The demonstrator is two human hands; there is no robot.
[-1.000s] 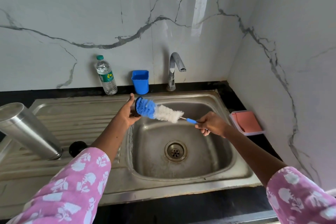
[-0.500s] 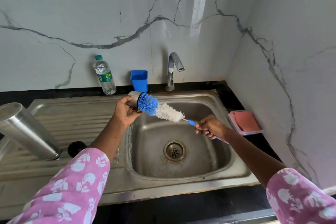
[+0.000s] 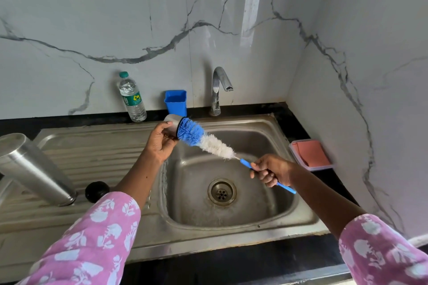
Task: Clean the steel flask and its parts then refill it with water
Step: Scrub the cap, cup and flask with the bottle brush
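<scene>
Head view: left hand [image 3: 159, 143] grips flask cap [image 3: 171, 121]; right hand [image 3: 272, 169] grips bottle brush [image 3: 203, 140]

Looks like a home kitchen: steel sink [image 3: 231, 236] with drainboard, tap [image 3: 218, 90], black counter [image 3: 231, 264], marble-look wall [image 3: 115, 18].

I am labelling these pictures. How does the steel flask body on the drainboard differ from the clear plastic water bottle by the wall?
The steel flask body is opaque metal, tilted mouth-down and uncapped; the clear plastic water bottle is see-through, upright, closed with a green cap. The flask looks wider. Neither is held: the left hand grips the steel cap.
</scene>
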